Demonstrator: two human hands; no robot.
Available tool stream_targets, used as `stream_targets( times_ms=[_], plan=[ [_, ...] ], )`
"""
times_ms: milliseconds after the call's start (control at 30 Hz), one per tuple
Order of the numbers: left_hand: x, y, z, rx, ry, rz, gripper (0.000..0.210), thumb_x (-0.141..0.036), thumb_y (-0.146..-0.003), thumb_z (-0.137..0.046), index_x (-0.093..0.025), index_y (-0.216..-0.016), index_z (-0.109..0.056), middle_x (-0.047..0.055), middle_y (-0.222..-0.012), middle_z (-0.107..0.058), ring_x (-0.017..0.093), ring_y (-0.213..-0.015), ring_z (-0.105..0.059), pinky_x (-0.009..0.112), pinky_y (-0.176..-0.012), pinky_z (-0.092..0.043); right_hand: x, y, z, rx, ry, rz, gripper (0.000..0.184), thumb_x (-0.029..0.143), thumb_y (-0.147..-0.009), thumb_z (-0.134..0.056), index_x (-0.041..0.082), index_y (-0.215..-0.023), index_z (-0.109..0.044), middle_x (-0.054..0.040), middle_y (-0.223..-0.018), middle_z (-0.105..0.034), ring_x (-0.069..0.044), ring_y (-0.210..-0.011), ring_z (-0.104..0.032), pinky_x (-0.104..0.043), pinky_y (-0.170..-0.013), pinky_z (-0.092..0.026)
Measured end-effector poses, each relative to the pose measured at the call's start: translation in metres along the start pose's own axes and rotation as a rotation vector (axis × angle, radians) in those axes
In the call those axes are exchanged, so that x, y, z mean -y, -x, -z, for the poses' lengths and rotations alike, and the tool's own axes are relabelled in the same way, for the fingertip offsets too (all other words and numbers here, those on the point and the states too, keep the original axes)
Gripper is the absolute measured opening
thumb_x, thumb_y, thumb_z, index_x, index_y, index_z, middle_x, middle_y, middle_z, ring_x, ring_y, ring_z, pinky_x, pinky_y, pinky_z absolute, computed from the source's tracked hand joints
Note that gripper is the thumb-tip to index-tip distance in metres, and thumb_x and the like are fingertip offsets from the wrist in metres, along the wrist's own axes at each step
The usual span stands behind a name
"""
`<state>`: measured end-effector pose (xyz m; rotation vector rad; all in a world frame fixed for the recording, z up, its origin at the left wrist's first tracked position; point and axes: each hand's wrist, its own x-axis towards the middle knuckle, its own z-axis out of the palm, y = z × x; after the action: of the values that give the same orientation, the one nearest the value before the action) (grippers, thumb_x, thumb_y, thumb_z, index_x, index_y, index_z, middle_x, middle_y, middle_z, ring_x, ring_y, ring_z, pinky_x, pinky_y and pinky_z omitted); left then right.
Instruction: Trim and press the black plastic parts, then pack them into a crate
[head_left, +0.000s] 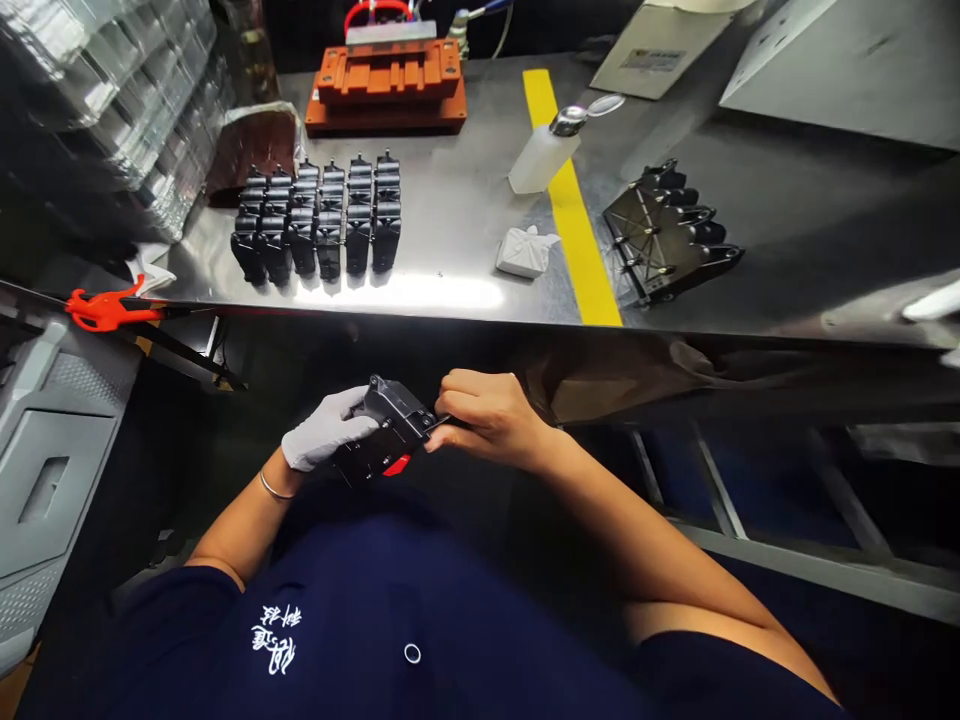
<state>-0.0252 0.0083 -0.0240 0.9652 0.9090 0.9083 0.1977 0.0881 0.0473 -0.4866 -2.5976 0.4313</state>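
Note:
My left hand (330, 430), in a light grey glove, is closed around a black moulded plastic part (386, 430) in front of my body, below the table edge. The part is tilted and has small pins on its side. My bare right hand (487, 415) pinches at its right end, fingers pressed together over something thin and dark that I cannot make out. A small red piece (396, 465) shows at the underside of the part; what it belongs to is hidden.
On the metal table (450, 230) stand a row of black parts (316, 220), a white bottle (544, 160), a folded white cloth (525, 252) and a stack of black parts (667, 235). Behind is an orange fixture (388, 80). Orange-handled scissors (109, 308) overhang at left.

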Motion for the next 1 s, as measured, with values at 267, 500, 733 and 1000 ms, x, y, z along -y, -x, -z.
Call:
stream_targets(
  times_ms=[267,500,733,1000],
  plan=[
    [-0.009,-0.003,-0.009,-0.032,0.018,-0.017,0.071,-0.063,-0.072,-0.069,-0.010,-0.119,-0.063,0.012,-0.107,-0.067,0.023,-0.096,-0.060,0.032,-0.085,-0.045,-0.003,-0.004,0.001,-0.054,0.031,0.013,0.052,0.055,-0.095,-0.042,0.017,-0.061,-0.054,-0.0012,-0.057,-0.050,-0.010,-0.052,-0.043,-0.025,-0.049,-0.030],
    [-0.009,-0.002,-0.007,0.015,0.005,-0.011,0.069,-0.063,-0.076,-0.065,-0.011,-0.122,-0.062,0.013,-0.110,-0.067,0.025,-0.099,-0.061,0.033,-0.086,-0.045,0.001,-0.004,0.001,-0.048,0.022,-0.022,0.054,0.058,-0.095,-0.039,0.018,-0.061,-0.052,-0.0011,-0.056,-0.049,-0.010,-0.051,-0.042,-0.024,-0.049,-0.029],
    [0.000,-0.002,-0.005,0.039,-0.002,0.032,0.070,-0.060,-0.075,-0.068,-0.011,-0.124,-0.061,0.012,-0.110,-0.067,0.025,-0.098,-0.061,0.033,-0.086,-0.046,-0.005,0.006,-0.001,0.173,-0.290,-0.071,0.056,0.058,-0.094,-0.042,0.018,-0.056,-0.041,0.0039,-0.050,-0.040,-0.007,-0.046,-0.034,-0.024,-0.047,-0.023],
    [-0.018,-0.012,-0.001,0.049,-0.271,0.047,0.057,-0.046,-0.078,-0.070,-0.019,-0.127,-0.061,0.009,-0.118,-0.067,0.025,-0.108,-0.062,0.037,-0.095,-0.047,-0.007,0.009,-0.004,0.101,-0.586,-0.519,0.040,0.058,-0.080,-0.061,0.018,-0.081,-0.069,-0.0040,-0.067,-0.068,-0.015,-0.057,-0.059,-0.025,-0.052,-0.045]
  ],
)
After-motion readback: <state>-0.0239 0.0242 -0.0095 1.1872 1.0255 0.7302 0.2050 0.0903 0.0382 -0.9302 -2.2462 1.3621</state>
